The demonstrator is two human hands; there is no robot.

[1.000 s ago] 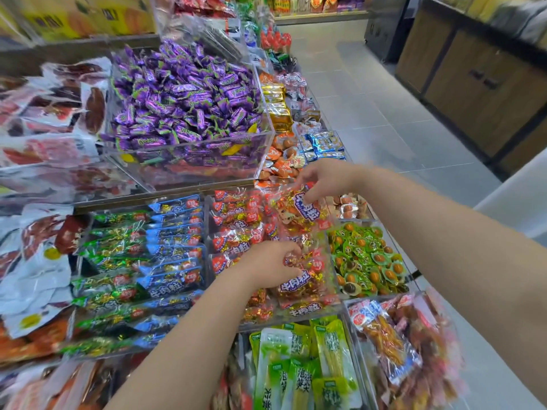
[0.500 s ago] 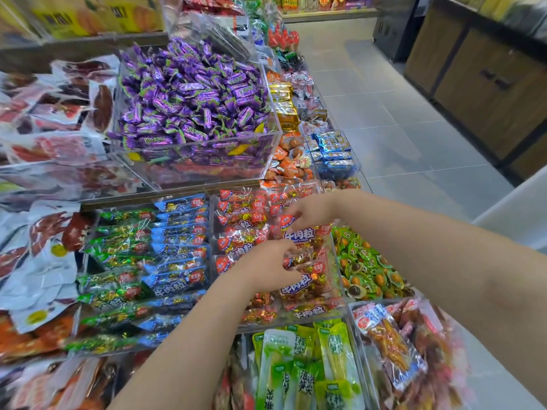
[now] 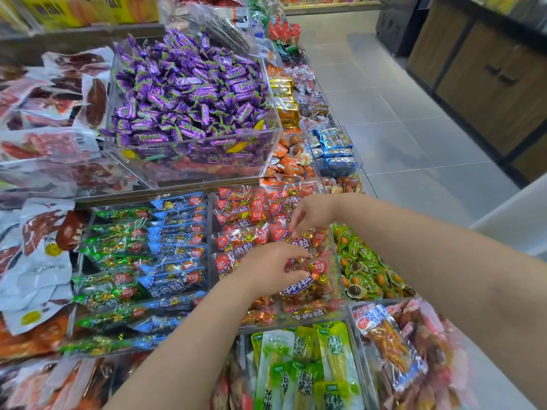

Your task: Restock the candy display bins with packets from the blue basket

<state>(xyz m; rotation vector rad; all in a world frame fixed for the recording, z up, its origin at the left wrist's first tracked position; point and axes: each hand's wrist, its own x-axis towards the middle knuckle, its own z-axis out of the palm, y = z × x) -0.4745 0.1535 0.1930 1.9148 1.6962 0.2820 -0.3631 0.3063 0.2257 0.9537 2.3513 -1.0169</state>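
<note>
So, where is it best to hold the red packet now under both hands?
Probably by its short ends, from above: the red packet lies flat and lengthwise in the red bin, with neighbours close alongside. The left hand and right hand already sit at opposite ends.

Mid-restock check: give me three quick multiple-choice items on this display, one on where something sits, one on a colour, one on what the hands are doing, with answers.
1. Where is the bin of purple wrapped candies?
A. Behind the red packet bin, farther from the person
B. At the aisle edge on the right
C. Below the green pickle packets

2. What colour are the packets just left of the red packets?
A. Yellow
B. Blue
C. White

3. What are the left hand and right hand doing?
A. Hanging clear of the shelf
B. Both on one clear red packet over the red bin
C. Lifting a purple candy

Answers: 1 A, it sits above and beyond the red bin. 2 B, the blue packets adjoin them. 3 B, fingers of both touch that packet.
</note>
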